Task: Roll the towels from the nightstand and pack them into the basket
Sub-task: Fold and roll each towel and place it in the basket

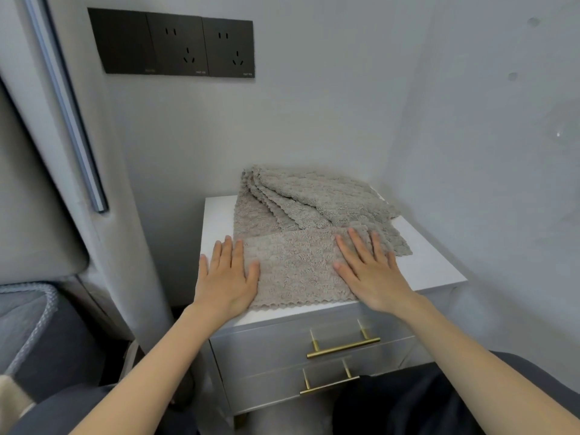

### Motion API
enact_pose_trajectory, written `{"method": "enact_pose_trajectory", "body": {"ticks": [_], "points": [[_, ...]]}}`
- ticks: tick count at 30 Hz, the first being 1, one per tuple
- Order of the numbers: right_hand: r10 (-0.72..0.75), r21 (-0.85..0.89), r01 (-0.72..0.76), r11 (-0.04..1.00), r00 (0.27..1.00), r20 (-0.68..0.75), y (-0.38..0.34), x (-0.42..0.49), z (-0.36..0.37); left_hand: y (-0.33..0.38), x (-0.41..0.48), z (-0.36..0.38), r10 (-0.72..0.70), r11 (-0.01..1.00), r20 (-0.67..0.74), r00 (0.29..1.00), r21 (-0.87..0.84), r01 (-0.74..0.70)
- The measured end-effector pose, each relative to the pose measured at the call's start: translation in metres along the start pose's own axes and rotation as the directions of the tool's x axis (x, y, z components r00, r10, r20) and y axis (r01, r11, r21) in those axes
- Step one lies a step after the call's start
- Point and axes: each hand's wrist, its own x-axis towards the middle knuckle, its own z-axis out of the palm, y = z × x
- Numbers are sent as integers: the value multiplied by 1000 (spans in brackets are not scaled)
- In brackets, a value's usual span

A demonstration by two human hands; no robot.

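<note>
A beige fluffy towel (295,268) lies flat at the front of the white nightstand top (430,265). Behind it, several more beige towels (314,199) lie in a loose overlapping pile against the wall. My left hand (227,277) rests flat with straight fingers on the front towel's left edge. My right hand (368,271) presses flat on its right part, fingers spread. A grey woven basket (28,315) shows at the left edge, partly cut off.
The nightstand has two grey drawers with gold bar handles (343,346). It stands in a corner, walls behind and to the right. A black socket panel (175,45) hangs on the wall above. A padded headboard (37,199) stands to the left.
</note>
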Motion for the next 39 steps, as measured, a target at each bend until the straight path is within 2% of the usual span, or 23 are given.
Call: {"method": "enact_pose_trajectory", "body": {"ticks": [2, 4, 5, 6, 8, 11, 14, 17, 21, 23, 26, 30, 32, 34, 36, 39], "points": [[-62, -24, 58, 998, 974, -217, -1, -5, -5, 1, 0, -2, -1, 999, -27, 1000, 44, 2], [-54, 15, 70, 997, 872, -486, -3, -8, -10, 3, 1, -5, 29, 998, -80, 996, 55, -24], [-2, 66, 45, 997, 834, -552, -3, -9, -13, 4, 4, -7, 54, 998, -103, 993, 17, -52], [75, 130, -2, 992, 826, -559, 0, -8, -15, 4, 7, -11, 82, 995, -116, 990, -46, -88], [216, 201, -136, 970, 863, -456, 6, -7, -16, 4, 16, -18, 148, 975, -118, 982, -148, -165], [317, 193, -268, 944, 899, -302, 11, -4, -12, 0, 29, -21, 211, 963, -79, 974, -154, -221], [357, 251, -298, 921, 903, -238, 12, 2, -13, -6, 41, -20, 228, 967, -56, 972, -106, -233], [359, 351, -310, 883, 930, -82, 11, 4, -21, -10, 51, -21, 242, 965, -68, 968, -88, -247], [389, 456, -371, 809, 919, 59, 8, 6, -31, -15, 57, -26, 212, 971, -2, 977, -111, -211], [360, 516, -322, 793, 933, 29, 4, 6, -37, -16, 57, -33, 217, 972, 15, 976, -97, -215], [314, 461, -187, 867, 925, -215, -6, 1, -45, -17, 50, -45, 228, 962, -1, 974, -156, -225], [259, 397, -23, 918, 793, -552, -26, 4, -58, -21, 32, -59, 193, 923, -23, 981, -334, -189], [193, 350, 62, 935, 740, -645, -39, 15, -66, -20, 22, -66, 141, 908, 9, 990, -399, -126], [109, 301, 144, 943, 721, -684, -52, 30, -71, -20, 13, -71, 77, 876, 77, 994, -481, -30], [35, 274, 221, 936, 716, -697, -68, 46, -73, -22, 5, -74, 23, 782, 215, 976, -613, 117], [-34, 274, 324, 905, 699, -714, -93, 69, -71, -26, -5, -76, 62, 521, 429, 901, -784, 337]]}}
